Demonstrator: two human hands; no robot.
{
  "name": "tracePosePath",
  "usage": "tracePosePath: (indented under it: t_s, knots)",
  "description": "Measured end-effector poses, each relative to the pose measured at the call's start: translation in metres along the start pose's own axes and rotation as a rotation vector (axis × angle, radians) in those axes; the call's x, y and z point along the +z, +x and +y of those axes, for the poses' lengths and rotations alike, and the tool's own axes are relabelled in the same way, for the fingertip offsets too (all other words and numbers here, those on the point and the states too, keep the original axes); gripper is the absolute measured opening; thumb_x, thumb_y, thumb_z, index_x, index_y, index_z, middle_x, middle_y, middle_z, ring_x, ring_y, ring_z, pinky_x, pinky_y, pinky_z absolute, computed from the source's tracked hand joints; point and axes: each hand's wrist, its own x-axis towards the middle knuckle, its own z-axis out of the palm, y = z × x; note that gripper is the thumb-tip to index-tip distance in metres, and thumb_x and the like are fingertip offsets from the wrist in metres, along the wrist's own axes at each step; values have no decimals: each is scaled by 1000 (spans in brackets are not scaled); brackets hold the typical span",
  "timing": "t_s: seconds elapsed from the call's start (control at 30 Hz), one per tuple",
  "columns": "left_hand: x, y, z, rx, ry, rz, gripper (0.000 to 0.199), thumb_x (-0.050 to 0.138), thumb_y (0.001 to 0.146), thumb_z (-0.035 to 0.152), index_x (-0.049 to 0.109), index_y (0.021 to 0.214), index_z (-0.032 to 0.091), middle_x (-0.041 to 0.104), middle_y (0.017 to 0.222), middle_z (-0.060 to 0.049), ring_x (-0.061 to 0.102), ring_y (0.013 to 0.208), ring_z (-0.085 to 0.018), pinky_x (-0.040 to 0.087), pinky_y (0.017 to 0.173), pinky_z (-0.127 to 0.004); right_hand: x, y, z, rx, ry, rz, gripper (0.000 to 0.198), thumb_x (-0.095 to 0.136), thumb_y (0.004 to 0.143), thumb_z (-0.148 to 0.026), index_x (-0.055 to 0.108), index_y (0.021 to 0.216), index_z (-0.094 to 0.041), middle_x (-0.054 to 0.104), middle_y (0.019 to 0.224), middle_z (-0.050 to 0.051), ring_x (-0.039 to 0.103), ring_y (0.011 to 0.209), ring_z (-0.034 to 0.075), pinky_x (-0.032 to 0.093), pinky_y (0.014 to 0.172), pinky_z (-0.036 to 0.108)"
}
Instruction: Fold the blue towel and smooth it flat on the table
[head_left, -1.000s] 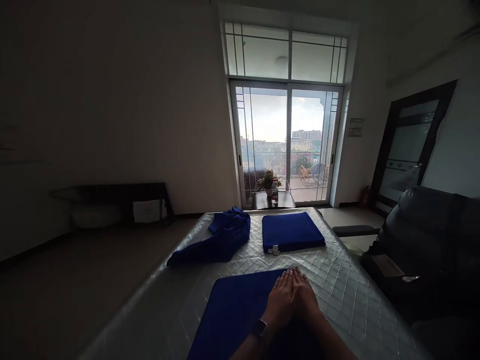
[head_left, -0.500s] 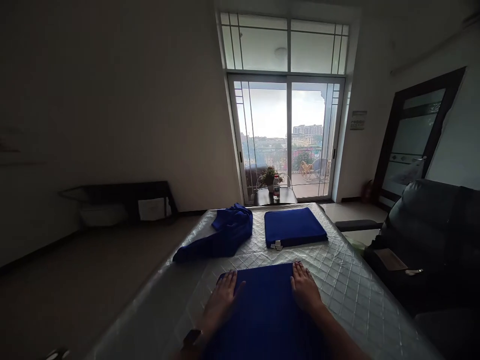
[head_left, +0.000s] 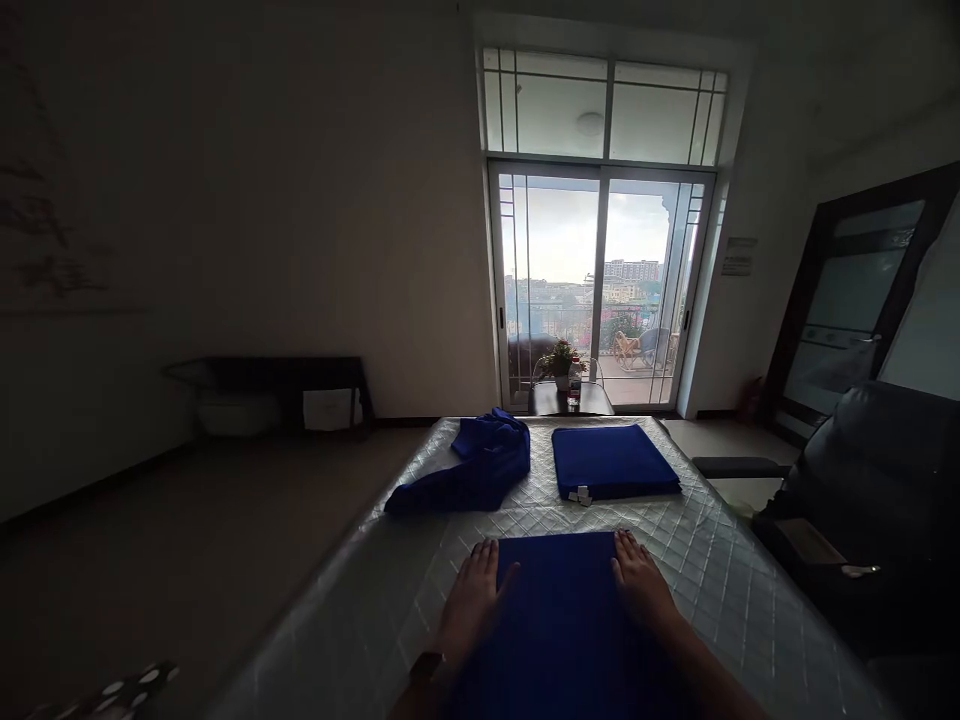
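Observation:
A folded blue cloth lies flat on the silvery quilted mattress, close to me. My left hand rests on its far left corner, fingers stretched out and thumb apart, a dark band on the wrist. On the far right corner lies my right hand, flat with its fingers extended. Beyond the hands, a neat stack of folded blue cloth with white tags sits at the right. To its left is a crumpled blue cloth, loosely heaped.
A small black table with a potted plant and a bottle stands past the mattress, before sliding glass doors. At the right is a black leather chair. A dark low rack stands along the left wall.
The view has turned slightly left, so the room appears shifted to the right. Both hands remain on the far corners of the folded cloth.

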Motion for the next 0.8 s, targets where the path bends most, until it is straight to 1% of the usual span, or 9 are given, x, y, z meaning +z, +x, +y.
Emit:
tracePosePath:
  t_s: [0.13, 0.23, 0.33, 0.43, 0.53, 0.63, 0.7, 0.73, 0.8]
  knots:
    - [-2, 0, 1, -7, 6, -20, 89, 9, 103, 68, 38, 159, 5, 36, 167, -18, 31, 156, -31, 27, 127, -49, -9, -1, -5, 7, -35, -30, 66, 20, 102, -31, 31, 160, -2, 25, 170, 13, 17, 159, 23, 17, 129, 42]
    - [-4, 0, 0, -8, -7, -28, 88, 11, 103, 67, 37, 159, 4, 34, 167, -19, 28, 157, -31, 26, 128, -49, -12, -6, -8, 31, -42, -30, 66, 22, 102, -33, 33, 159, -3, 26, 169, 14, 16, 159, 25, 17, 129, 45]
    - [-4, -1, 0, -9, -29, -40, 86, 14, 104, 66, 33, 160, 4, 30, 168, -18, 26, 157, -32, 26, 128, -52, -9, -15, -10, 41, -24, -30, 66, 20, 103, -34, 30, 161, -4, 23, 170, 12, 15, 159, 23, 17, 129, 45]
    - [-3, -1, 0, -16, -40, -54, 82, 17, 105, 63, 29, 162, 5, 27, 169, -17, 24, 158, -31, 25, 129, -51, -2, -23, -10, 50, -5, -49, 66, 18, 103, -34, 26, 161, -5, 20, 171, 11, 15, 159, 23, 18, 129, 44]
    - [-1, -1, -2, -4, -18, -31, 79, 22, 106, 60, 31, 161, 4, 30, 168, -17, 25, 157, -30, 27, 128, -50, 1, -26, -9, 33, 9, -30, 66, 19, 103, -34, 26, 161, -3, 22, 170, 12, 15, 159, 24, 18, 129, 45]
    - [-1, 0, -4, 25, 40, 31, 73, 29, 106, 54, 38, 158, 3, 37, 165, -19, 32, 155, -32, 32, 126, -51, 3, -26, -7, 30, 20, -9, 65, 21, 103, -33, 27, 160, -2, 24, 170, 14, 16, 159, 24, 19, 129, 45]
    - [-3, 1, 3, 63, 93, 96, 66, 33, 106, 48, 45, 155, 5, 41, 162, -20, 36, 153, -34, 34, 125, -54, 5, -25, -6, 24, 29, 4, 65, 21, 103, -32, 28, 160, -2, 25, 169, 14, 17, 158, 25, 19, 129, 46]
    - [-4, 1, 11, 95, 109, 118, 63, 34, 106, 45, 47, 154, 6, 42, 162, -19, 37, 152, -34, 35, 124, -55, 6, -25, -6, 20, 34, 14, 64, 22, 103, -31, 29, 160, -2, 26, 169, 15, 17, 158, 25, 19, 129, 46]
    - [-5, 0, 39, 180, 99, 107, 60, 33, 107, 42, 47, 155, 9, 42, 162, -18, 38, 152, -33, 37, 123, -53, 8, -25, -5, 14, 45, 39, 64, 23, 103, -31, 30, 160, -3, 27, 168, 15, 19, 158, 25, 20, 129, 46]
